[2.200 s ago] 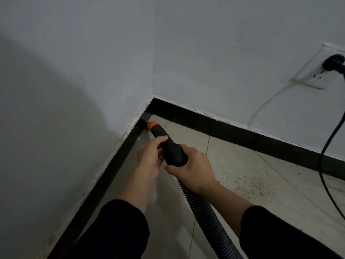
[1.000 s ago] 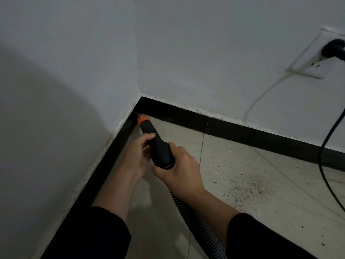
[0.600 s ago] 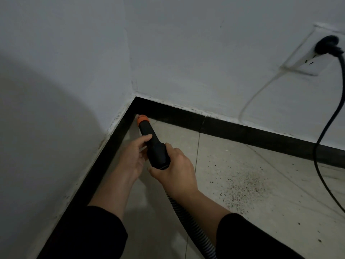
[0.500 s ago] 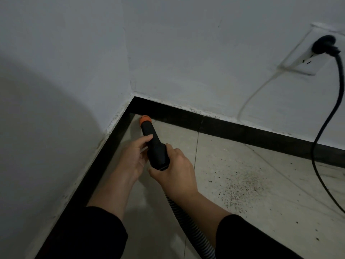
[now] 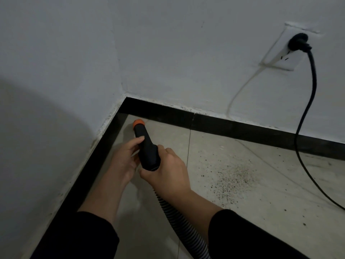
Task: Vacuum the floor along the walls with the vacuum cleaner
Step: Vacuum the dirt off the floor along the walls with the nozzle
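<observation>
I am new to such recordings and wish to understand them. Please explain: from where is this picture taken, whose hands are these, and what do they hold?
No machine here: a person wears one camera on the head, looking forward and down at their own hands. The left hand and the right hand both grip a black vacuum nozzle with an orange tip, aimed at the room corner beside the dark skirting board. A ribbed hose runs back from it toward the person. On the tiled floor, to the right, lies a patch of dark crumbs. A black cable is plugged into the wall socket.
</observation>
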Demonstrator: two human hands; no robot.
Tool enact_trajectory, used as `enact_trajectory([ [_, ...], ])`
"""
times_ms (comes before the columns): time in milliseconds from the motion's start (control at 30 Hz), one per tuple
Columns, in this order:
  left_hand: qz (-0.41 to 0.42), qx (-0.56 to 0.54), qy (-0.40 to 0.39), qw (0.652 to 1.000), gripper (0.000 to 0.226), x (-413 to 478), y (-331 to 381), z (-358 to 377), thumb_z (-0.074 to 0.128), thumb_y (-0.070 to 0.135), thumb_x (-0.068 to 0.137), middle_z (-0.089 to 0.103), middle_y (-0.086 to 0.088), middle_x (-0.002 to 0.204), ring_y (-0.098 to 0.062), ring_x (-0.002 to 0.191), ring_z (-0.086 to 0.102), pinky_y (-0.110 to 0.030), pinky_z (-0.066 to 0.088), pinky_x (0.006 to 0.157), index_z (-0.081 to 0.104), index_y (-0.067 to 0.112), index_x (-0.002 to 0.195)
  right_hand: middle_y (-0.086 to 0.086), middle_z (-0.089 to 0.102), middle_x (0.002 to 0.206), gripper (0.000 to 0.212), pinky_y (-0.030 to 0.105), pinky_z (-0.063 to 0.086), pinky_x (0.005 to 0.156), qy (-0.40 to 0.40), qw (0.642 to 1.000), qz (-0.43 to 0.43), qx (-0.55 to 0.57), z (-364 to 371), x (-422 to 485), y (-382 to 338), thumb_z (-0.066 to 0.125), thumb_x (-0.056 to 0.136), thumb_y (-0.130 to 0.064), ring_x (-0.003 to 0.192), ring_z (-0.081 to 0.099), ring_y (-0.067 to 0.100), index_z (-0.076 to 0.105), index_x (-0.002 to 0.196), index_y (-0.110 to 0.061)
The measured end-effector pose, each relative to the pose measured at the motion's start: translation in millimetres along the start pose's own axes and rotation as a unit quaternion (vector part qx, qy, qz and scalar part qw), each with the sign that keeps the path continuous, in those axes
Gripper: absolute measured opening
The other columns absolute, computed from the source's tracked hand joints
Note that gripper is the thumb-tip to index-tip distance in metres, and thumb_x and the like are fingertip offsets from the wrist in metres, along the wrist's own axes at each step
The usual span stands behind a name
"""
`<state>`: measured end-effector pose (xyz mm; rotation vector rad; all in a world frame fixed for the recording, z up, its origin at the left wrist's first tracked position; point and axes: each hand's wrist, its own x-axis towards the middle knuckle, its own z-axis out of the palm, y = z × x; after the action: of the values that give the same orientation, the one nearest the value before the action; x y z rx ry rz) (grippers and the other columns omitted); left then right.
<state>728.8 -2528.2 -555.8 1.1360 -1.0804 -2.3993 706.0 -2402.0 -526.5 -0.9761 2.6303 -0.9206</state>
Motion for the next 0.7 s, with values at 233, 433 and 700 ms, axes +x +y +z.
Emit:
enact_trajectory([
  [233,-0.004,0.001,0.0,1.0,0.038,-9,-5,2,0.061,0.019,0.091,0.067,-0.01,0.108,-0.02,0.097,0.063,-0.028,0.05,0.077,0.061,0.003,0.125,-0.005,0.052,0.095,0.04,0.037,0.052,0.079,-0.015,1.0,0.01,-0.013,-8,-7,-1,0.064,0.081,-0.043,0.083,0.056,0.015,0.051,0.112,-0.022],
  [433,-0.024,-0.018,-0.007,1.0,0.038,-14,-13,15,0.065,0.019,0.087,0.066,-0.014,0.115,-0.026,0.101,0.064,-0.029,0.051,0.075,0.062,0.002,0.121,-0.005,0.05,0.093,0.04,0.038,0.052,0.079,-0.009,0.999,0.023,-0.025,-17,-13,6,0.064,0.082,-0.043,0.082,0.056,0.015,0.05,0.113,-0.022],
  [700,-0.058,-0.001,-0.037,0.998,0.037,-9,-16,34,0.063,0.023,0.092,0.066,-0.011,0.118,-0.023,0.105,0.064,-0.029,0.052,0.078,0.059,0.004,0.123,-0.001,0.052,0.102,0.041,0.032,0.05,0.081,-0.005,0.997,0.074,-0.017,-25,-8,13,0.066,0.084,-0.036,0.089,0.057,0.017,0.049,0.118,-0.018],
])
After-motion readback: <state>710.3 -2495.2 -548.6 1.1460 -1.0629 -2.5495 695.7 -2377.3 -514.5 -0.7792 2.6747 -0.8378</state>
